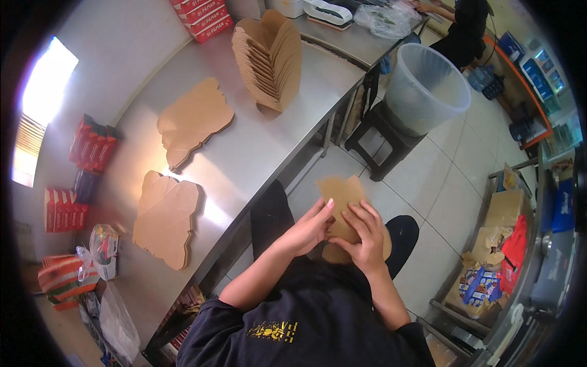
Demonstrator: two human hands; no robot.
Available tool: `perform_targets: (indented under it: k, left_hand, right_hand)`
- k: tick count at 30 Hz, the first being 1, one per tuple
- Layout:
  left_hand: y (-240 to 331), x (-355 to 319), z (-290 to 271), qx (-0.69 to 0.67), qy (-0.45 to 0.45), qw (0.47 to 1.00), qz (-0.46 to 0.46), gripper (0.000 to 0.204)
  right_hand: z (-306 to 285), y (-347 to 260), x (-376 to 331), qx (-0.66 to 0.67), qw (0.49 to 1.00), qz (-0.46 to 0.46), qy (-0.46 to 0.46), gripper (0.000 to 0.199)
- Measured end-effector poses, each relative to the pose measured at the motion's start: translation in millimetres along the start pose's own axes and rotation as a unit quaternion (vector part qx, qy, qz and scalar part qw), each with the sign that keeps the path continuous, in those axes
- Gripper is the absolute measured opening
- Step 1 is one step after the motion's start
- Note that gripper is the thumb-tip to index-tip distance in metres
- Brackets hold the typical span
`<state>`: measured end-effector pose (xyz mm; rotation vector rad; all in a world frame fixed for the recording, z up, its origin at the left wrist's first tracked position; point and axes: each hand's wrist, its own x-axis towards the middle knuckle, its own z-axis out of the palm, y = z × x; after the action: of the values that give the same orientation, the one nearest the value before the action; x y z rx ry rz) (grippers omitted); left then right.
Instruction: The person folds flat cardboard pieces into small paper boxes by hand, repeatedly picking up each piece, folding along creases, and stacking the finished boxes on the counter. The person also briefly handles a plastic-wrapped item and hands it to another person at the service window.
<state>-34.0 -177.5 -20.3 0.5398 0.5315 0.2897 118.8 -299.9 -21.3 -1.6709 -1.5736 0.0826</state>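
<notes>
Over my lap I hold a brown cardboard box blank [340, 194], partly folded. My left hand [310, 227] grips its left edge, with the fingers bent and the thumb up along the card. From the right, my right hand [363, 233] holds it, its fingers lying over the card and its thumb across the lower part. The hands hide much of the middle. On the steel table [244, 153] to my left lie two stacks of flat brown blanks, a nearer stack [165, 217] and a farther stack [194, 119]. Beyond them stands a nested row of folded cardboard pieces [269, 64].
A translucent plastic tub [422, 92] sits on a black stool [382, 137] ahead to the right. Red boxes [205, 21] stand at the table's far end. On the right is a shelf with a red cloth [513, 254]. Another person [461, 30] works at the far right.
</notes>
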Motion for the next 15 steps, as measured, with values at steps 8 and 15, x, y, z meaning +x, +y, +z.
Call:
perform_targets:
  k: [8, 15]
  left_hand:
    - [9.5, -10.4, -3.9, 0.062, -0.123, 0.99, -0.028, 0.074]
    - [-25.5, -13.1, 4.8, 0.3, -0.141, 0.936, 0.119, 0.093]
  right_hand:
    - [5.6, 10.9, -3.6, 0.099, 0.99, 0.086, 0.055, 0.049]
    - [28.8, 5.7, -17.4, 0.118, 0.973, 0.15, 0.128, 0.043]
